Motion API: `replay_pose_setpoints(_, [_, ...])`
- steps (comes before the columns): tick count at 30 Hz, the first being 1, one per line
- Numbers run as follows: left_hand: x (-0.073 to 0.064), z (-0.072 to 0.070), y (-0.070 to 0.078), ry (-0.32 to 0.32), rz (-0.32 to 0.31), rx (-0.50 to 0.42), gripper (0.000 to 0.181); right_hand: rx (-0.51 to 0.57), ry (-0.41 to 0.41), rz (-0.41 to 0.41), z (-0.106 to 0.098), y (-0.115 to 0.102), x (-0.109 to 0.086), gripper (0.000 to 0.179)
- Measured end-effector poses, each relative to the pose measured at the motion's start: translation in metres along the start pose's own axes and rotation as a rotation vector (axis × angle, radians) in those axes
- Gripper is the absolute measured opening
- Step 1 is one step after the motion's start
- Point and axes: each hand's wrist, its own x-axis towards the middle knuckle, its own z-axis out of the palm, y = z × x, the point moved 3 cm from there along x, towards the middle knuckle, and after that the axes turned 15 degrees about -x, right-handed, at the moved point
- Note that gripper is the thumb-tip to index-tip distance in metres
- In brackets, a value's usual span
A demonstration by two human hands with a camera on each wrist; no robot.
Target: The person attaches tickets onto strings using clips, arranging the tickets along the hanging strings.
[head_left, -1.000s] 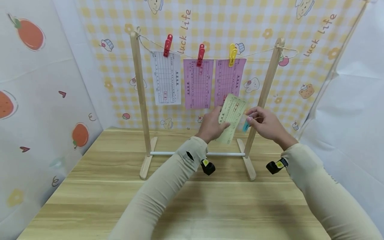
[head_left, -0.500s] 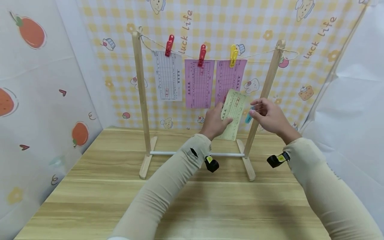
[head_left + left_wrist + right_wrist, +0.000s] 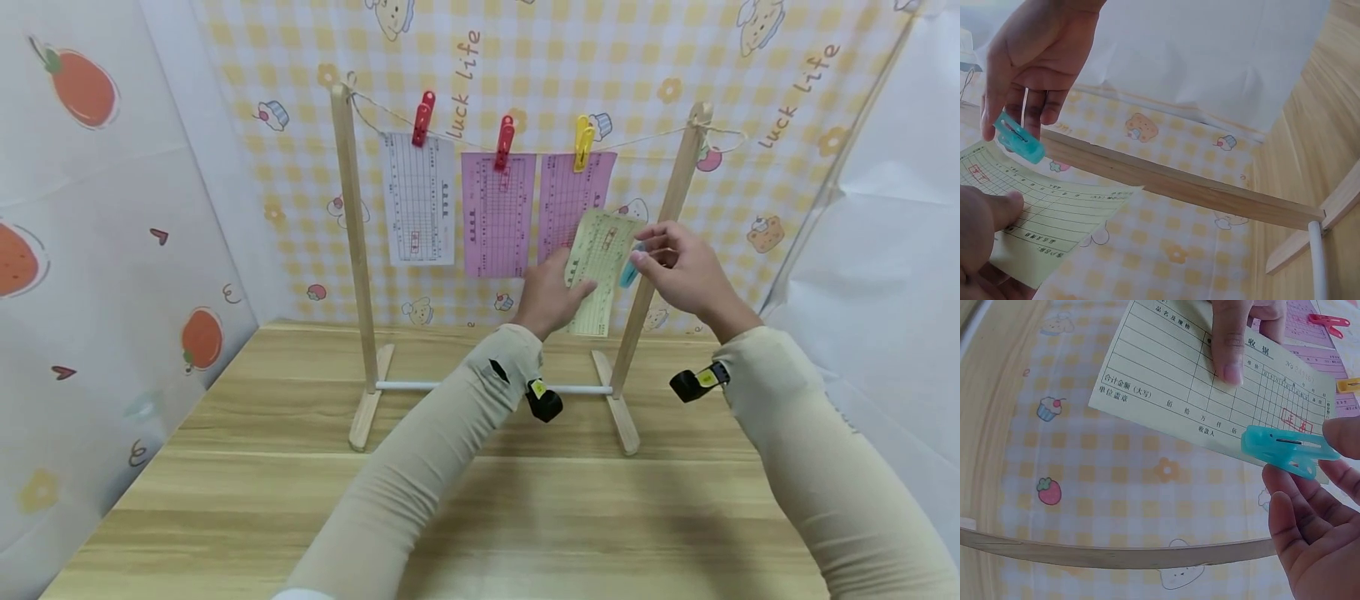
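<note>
My left hand (image 3: 551,293) grips a pale yellow-green receipt slip (image 3: 600,275) by its left edge, thumb across the printed front. The slip hangs upright just below the string and overlaps the right pink slip (image 3: 573,192) in the head view. To its right, my right hand (image 3: 686,271) pinches a turquoise clothespin (image 3: 1285,450) between thumb and fingers. In the right wrist view the clothespin overlaps the slip's lower edge near a red stamp. A white slip (image 3: 420,200) and another pink slip (image 3: 498,217) hang farther left.
Two red clothespins (image 3: 423,119) and a yellow clothespin (image 3: 582,143) clip the hanging slips to a string (image 3: 645,136). The string runs between two wooden posts (image 3: 352,242), joined low down by a white rod (image 3: 408,385). Behind stands a checked cloth backdrop (image 3: 300,167).
Both hands have risen and shifted to the right, carrying the yellow-green slip and the turquoise clothespin up toward the string. The hanging slips remain clipped in place.
</note>
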Motion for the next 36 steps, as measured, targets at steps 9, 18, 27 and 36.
replay_pose_setpoints(9, [0.011,0.001,0.011,0.023,0.001,-0.023,0.04,0.014,0.096,-0.027,-0.012,-0.004,0.01,0.037])
replay_pose_setpoints(18, [0.021,0.005,0.02,0.03,-0.017,-0.024,0.038,0.038,0.171,-0.035,-0.021,-0.013,0.019,0.035])
replay_pose_setpoints(27, [0.03,0.01,0.031,0.041,-0.029,0.067,0.049,0.075,0.199,-0.002,-0.035,-0.021,0.027,0.029])
replay_pose_setpoints(36, [0.034,0.014,0.038,0.073,-0.05,-0.01,0.036,0.056,0.349,0.031,-0.052,-0.03,0.037,0.024])
